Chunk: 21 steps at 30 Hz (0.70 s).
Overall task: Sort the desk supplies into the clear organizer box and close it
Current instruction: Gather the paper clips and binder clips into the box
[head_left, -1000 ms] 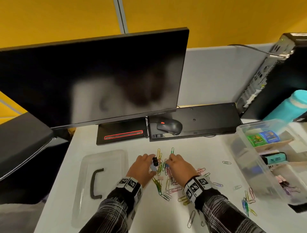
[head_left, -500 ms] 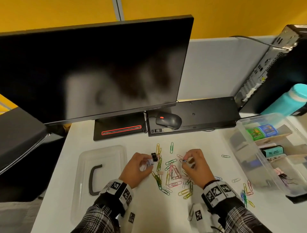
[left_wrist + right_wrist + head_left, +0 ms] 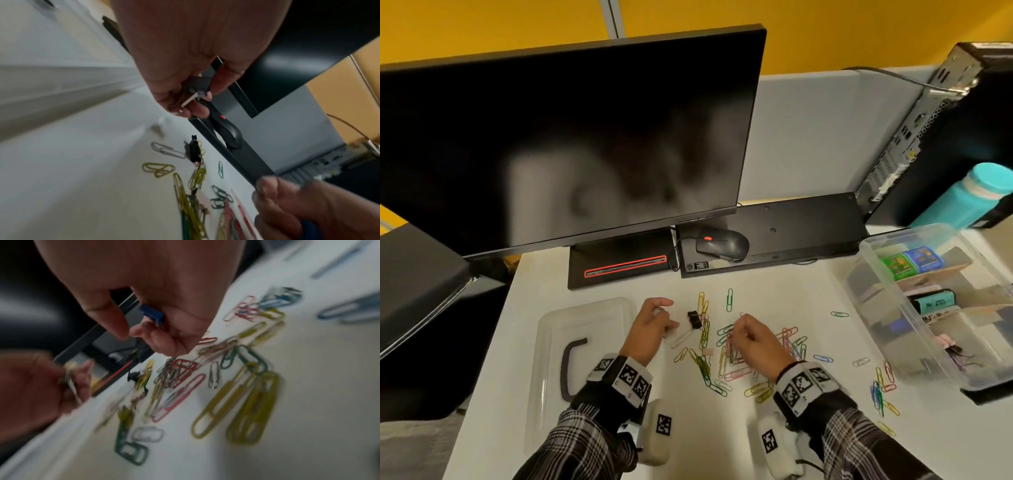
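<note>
Clear organizer box (image 3: pixel 887 260), lidless, stands at the desk's right edge with its compartments partly filled, while its lid (image 3: pixel 585 315) lies flat at the left beside the left hand (image 3: pixel 650 329). In the head view we see loose paper clips (image 3: pixel 726 356) scattered across the white desk (image 3: pixel 774 291) between lid and box, a black binder clip (image 3: pixel 694 319) lying just beyond the left hand, and the right hand (image 3: pixel 753 339) poised over the densest part of the heap; both wrists are raised, palms down, fingers curled toward the desk. We judge the gathering step to be in hand, with much still unsorted. In the left wrist view we see the left fingers (image 3: pixel 197 108) curled around a small dark-and-silver item, probably a binder clip (image 3: pixel 195 95), held just above the desk. In the right wrist view, which is blurred, we see the right hand (image 3: pixel 154 308) holding a small blue clip (image 3: pixel 152 314) against the palm with curled fingers, its thumb and forefinger tips near each other above the heap. The next move, in our judgement, calls for carrying both handfuls rightward to the proper compartment without spilling, then returning for the remaining clips before fitting the lid.
</note>
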Available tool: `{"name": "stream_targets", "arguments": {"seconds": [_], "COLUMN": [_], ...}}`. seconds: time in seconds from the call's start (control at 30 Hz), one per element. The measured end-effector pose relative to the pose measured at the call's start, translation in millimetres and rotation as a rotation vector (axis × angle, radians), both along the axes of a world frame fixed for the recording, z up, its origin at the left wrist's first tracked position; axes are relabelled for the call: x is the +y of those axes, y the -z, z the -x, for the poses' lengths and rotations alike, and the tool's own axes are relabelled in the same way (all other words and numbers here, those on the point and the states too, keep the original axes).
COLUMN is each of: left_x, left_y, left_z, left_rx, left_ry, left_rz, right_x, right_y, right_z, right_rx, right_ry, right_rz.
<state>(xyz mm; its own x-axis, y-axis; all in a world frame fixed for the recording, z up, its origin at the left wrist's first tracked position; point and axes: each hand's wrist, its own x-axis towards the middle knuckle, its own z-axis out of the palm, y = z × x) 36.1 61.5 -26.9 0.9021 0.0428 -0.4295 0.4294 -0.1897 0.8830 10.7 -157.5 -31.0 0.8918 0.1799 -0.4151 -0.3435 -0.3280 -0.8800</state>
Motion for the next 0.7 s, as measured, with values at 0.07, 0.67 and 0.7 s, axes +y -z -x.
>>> {"name": "stream_targets", "arguments": {"seconds": [0.07,0.67,0.7], "left_x": [-3,-3,-1], "left_y": [0,-4,-7], "left_z": [-5,4,7], "left_rx": [-0.059,-0.187,-0.187], "left_ry": [0.118,0.429,0.41], "left_rz": [-0.188,-0.615,-0.577], "right_x": [13,11,4], "right_y": [3,-3,-6], "right_z": [-1,6,9], "right_rx": [-0.126,-0.215,-0.198], "right_ry": [-0.235,-0.367,-0.313], "right_rz": [0.253,0.521,0.426]}}
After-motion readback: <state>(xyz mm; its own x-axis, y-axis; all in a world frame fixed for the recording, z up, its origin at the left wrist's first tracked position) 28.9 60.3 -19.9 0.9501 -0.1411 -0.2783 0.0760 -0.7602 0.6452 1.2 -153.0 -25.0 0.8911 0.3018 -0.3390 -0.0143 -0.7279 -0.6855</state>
